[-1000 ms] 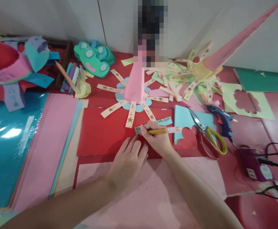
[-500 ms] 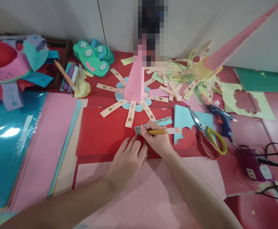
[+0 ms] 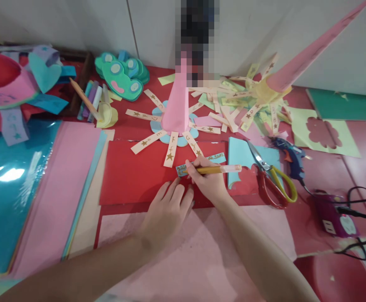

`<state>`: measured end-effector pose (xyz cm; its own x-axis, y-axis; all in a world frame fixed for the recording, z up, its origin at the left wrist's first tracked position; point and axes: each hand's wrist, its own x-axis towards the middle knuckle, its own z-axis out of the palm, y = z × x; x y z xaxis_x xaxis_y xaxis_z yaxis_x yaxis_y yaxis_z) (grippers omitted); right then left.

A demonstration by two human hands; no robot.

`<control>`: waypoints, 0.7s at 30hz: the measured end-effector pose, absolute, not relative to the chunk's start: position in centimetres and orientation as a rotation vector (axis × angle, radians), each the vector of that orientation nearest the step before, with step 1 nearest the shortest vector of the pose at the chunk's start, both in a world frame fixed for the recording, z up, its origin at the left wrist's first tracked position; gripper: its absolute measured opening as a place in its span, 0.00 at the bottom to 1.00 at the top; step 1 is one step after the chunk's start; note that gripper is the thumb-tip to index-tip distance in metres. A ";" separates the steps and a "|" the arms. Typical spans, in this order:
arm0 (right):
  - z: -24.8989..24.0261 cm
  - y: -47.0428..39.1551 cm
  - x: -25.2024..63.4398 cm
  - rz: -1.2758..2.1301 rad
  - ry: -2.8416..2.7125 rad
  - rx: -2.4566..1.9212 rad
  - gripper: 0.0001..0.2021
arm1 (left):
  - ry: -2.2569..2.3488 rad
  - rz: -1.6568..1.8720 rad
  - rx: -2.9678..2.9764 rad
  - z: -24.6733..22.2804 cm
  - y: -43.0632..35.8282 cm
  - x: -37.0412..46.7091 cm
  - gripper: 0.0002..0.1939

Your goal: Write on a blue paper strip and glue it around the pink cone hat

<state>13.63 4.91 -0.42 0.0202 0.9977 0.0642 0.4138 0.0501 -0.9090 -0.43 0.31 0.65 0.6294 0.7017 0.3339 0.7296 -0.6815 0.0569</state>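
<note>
My right hand (image 3: 208, 179) grips a gold pen (image 3: 212, 170), its tip down on the left end of a small blue paper strip (image 3: 217, 158). Gold writing runs along the strip, and my hand covers its middle. Flat on the red sheet (image 3: 132, 172), just below the strip, rests my left hand (image 3: 170, 203), fingers stretched and a little apart, holding nothing. Beyond both hands stands a pink paper cone (image 3: 176, 111) on a blue flower-shaped base, ringed by cream strips with gold letters and stars.
Scissors (image 3: 269, 170) lie on blue paper (image 3: 237, 155) at right, beside a glue gun (image 3: 289, 157) and a purple power socket (image 3: 336, 216) with black cables. Behind are loose strips (image 3: 229, 119) and a second pink cone (image 3: 315, 48). Paper sheets (image 3: 53, 184) and green frog cutouts (image 3: 120, 77) are at left.
The pen tip has shifted slightly on the left end of the strip, and the pen's back end tilts up a little. My left hand stays in place.
</note>
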 end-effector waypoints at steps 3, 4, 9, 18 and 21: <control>-0.5 4.9 13.6 0.878 -1.536 -1.462 0.18 | -1.215 -0.520 -2.762 0.7 0.3 -0.4 0.10; -0.5 4.9 13.6 0.879 -1.535 -1.459 0.18 | -1.217 -0.526 -2.765 0.7 0.3 -0.4 0.10; -0.4 4.9 13.5 0.910 -1.520 -1.501 0.17 | -1.256 -0.557 -2.812 0.5 0.2 -0.4 0.10; -0.2 5.0 13.5 0.780 -1.565 -1.468 0.17 | -1.232 -0.534 -2.783 0.5 0.2 -0.5 0.10; -0.2 5.0 13.5 0.833 -1.544 -1.466 0.17 | -1.220 -0.514 -2.766 0.5 0.2 -0.5 0.10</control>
<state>13.46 4.99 -0.20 0.0247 0.9921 0.1232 0.4424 0.0997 -0.8913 -0.47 0.21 0.48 0.6278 0.7040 0.3320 0.7291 -0.6812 0.0657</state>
